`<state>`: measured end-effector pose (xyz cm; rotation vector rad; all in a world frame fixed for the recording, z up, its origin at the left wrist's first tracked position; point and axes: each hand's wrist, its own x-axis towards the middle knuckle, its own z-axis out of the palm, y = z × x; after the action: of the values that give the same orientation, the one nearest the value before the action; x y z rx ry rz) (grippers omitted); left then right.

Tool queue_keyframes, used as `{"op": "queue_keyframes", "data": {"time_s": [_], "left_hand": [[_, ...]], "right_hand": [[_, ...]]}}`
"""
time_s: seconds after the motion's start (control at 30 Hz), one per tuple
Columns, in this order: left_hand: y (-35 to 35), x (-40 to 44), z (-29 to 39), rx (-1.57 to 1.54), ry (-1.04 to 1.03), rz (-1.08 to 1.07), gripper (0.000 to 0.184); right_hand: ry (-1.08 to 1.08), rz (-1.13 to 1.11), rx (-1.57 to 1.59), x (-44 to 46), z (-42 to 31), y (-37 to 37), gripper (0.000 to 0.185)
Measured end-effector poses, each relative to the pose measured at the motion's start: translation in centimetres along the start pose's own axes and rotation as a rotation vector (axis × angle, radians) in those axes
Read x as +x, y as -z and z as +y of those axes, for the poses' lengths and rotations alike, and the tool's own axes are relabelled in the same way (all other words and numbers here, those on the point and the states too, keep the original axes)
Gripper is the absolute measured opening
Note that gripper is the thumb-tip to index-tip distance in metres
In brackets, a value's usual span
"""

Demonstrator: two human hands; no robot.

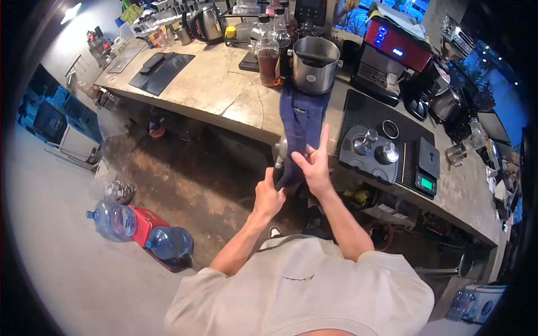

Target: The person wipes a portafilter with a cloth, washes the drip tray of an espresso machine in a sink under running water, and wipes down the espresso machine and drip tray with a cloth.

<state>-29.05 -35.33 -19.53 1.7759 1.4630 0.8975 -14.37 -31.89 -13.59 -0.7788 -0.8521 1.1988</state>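
A dark blue cloth (302, 120) hangs over the counter's front edge, its upper end beside a steel container (315, 66). My right hand (315, 166) pinches the lower part of the cloth between thumb and fingers, with the index finger stretched upward. My left hand (270, 196) is closed round the dark handle of a metal tool (281, 150), whose round metal end rests against the cloth's left side. Part of the tool is hidden by the cloth and my fingers.
A black mat (358, 106) with a tamping tray (350, 151) and a scale (427, 183) lies right of the cloth. Bottles (269, 64) stand behind it, and a red espresso machine (386, 50) at the back right. Water jugs (168, 242) sit on the floor at left.
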Motion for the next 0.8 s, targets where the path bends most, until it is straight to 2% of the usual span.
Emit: {"op": "queue_keyframes", "data": {"time_s": [0.07,0.13,0.17,0.27,0.33,0.4,0.5,0.57,0.6,0.73,0.8], "left_hand": [[-0.5,0.0,-0.3,0.139,-0.033,0.071,0.046],[-0.3,0.7,-1.0,0.230,-0.257,0.215,0.046],[0.1,1.3,-1.9,0.230,-0.256,0.213,0.046],[3.2,4.9,-4.4,0.558,-0.496,0.237,0.040],[5.2,8.1,-5.2,0.707,-0.720,0.288,0.032],[6.6,11.3,-5.6,0.694,-0.906,0.298,0.027],[7.4,14.7,-4.4,0.726,-0.982,0.309,0.023],[7.3,16.2,-2.7,0.672,-1.144,0.383,0.017],[7.3,16.8,-1.9,0.673,-1.154,0.385,0.017],[7.1,18.7,1.6,0.633,-1.399,0.323,0.012],[5.9,18.8,4.9,0.548,-1.507,0.282,0.011]], "right_hand": [[0.042,0.147,-0.131,0.3,0.4,-0.4,0.064],[-0.025,0.118,-0.178,0.6,0.4,0.0,0.063],[-0.091,0.088,-0.230,0.9,0.2,0.5,0.061],[-0.217,0.023,-0.339,2.6,0.3,1.3,0.059],[-0.289,0.004,-0.289,4.5,1.7,1.9,0.056],[-0.361,-0.011,-0.236,5.7,2.7,2.3,0.053],[-0.460,-0.078,-0.125,6.5,0.5,1.7,0.047],[-0.559,-0.144,-0.004,6.9,-0.7,1.3,0.042],[-0.549,-0.144,-0.002,7.3,-0.8,1.4,0.042],[-0.345,-0.395,-0.505,9.5,0.6,2.9,0.034],[-0.282,-0.360,-0.507,9.0,1.9,3.3,0.033]]}}
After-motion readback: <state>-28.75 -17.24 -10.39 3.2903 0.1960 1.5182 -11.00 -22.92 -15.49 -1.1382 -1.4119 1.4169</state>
